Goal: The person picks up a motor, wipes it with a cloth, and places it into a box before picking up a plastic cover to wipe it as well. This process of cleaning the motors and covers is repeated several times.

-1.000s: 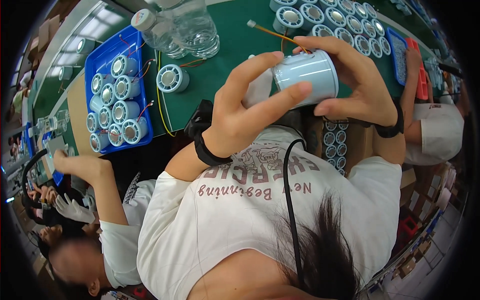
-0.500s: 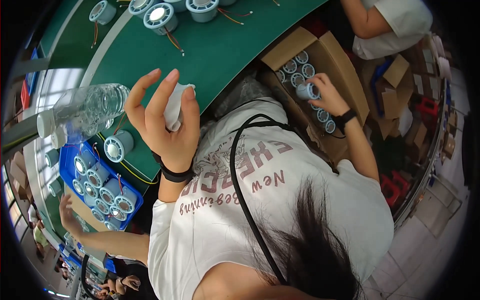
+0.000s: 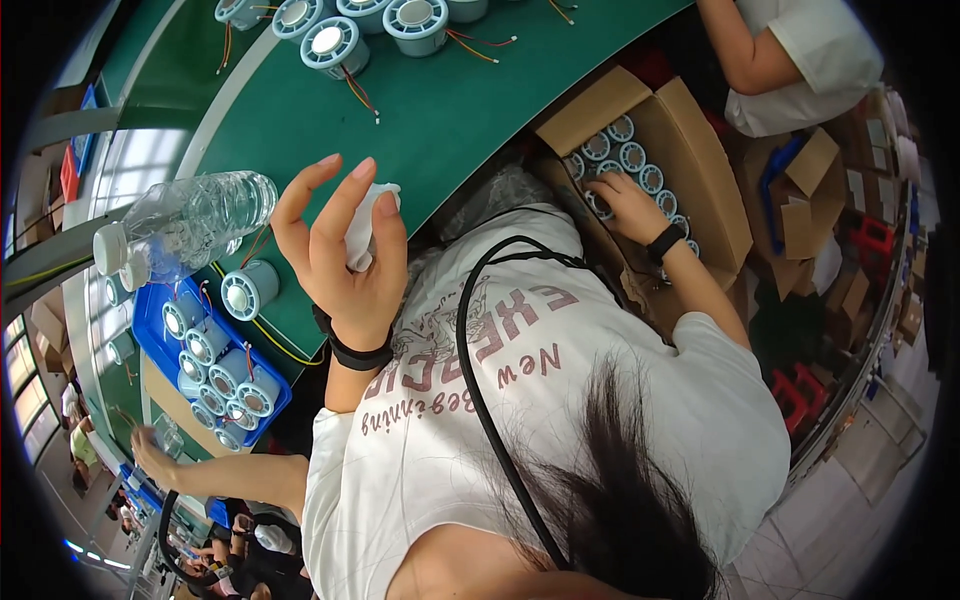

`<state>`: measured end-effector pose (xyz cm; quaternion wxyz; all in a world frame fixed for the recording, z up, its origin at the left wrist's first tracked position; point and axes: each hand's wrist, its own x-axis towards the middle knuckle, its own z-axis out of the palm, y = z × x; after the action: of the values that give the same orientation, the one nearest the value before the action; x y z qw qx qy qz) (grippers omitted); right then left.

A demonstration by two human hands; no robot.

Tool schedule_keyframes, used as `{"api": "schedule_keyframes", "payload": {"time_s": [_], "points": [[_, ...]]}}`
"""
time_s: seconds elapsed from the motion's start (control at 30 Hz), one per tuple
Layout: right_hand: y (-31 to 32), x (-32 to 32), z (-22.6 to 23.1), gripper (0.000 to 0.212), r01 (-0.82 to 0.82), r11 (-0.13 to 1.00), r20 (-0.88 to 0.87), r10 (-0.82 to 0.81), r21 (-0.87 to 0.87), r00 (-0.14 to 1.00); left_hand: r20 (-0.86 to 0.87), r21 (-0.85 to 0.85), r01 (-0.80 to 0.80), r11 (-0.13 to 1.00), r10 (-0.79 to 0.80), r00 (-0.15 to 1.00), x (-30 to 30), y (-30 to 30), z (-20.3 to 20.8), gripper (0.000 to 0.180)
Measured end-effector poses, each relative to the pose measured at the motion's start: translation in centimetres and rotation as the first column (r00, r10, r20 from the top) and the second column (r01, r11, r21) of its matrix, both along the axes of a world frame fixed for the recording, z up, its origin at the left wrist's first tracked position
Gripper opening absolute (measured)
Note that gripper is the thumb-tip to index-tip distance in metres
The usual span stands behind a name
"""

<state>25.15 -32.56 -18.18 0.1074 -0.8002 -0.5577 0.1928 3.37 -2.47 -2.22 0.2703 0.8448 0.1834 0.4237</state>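
Note:
My left hand [image 3: 345, 255] is raised at the table's near edge, thumb and two long fingers curved and apart. A crumpled white piece [image 3: 361, 232], like tissue or thin film, shows inside the hand behind the thumb; the other fingers are hidden. My right hand [image 3: 632, 208] reaches down into an open cardboard carton [image 3: 705, 150] on my right. Its fingers curl over a light-blue round motor-like unit [image 3: 601, 206], partly hidden under them. Rows of similar units [image 3: 632, 156] stand in the carton around it.
More units with coloured wires [image 3: 330, 50] stand on the green table [image 3: 420, 110]. At left are a clear plastic bottle [image 3: 205, 205], a single unit [image 3: 250, 290] and a blue tray [image 3: 150, 325] of units. Other people's arms show at lower left [image 3: 235, 475] and upper right [image 3: 735, 50].
My right hand has lowered the tilted unit into the carton, toward its near-left side. My left hand keeps its pose with the white piece. The view has shifted slightly.

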Motion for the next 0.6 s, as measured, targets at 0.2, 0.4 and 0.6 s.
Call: {"api": "schedule_keyframes", "payload": {"time_s": [0.2, 0.4, 0.6], "points": [[-0.6, -0.7, -4.8, 0.066, 0.087, 0.994, 0.071, -0.092, 0.070, 0.993, -0.002, 0.006, 0.022, 1.000, -0.022, 1.000, 0.1, -0.2, 0.2, 0.033], [-0.1, -0.3, -4.7, 0.062, 0.082, 0.988, 0.214, -0.109, 0.132, 0.971, -0.001, 0.039, 0.029, 0.999, -0.029, 1.000, -0.2, 0.3, 0.2, 0.034], [7.5, 4.4, 11.9, 0.036, 0.195, 0.971, -0.186, -0.167, 0.141, 0.968, 0.056, -0.014, 0.069, 0.998, -0.068, 0.996, -0.8, 0.9, -0.2, 0.040]]}}
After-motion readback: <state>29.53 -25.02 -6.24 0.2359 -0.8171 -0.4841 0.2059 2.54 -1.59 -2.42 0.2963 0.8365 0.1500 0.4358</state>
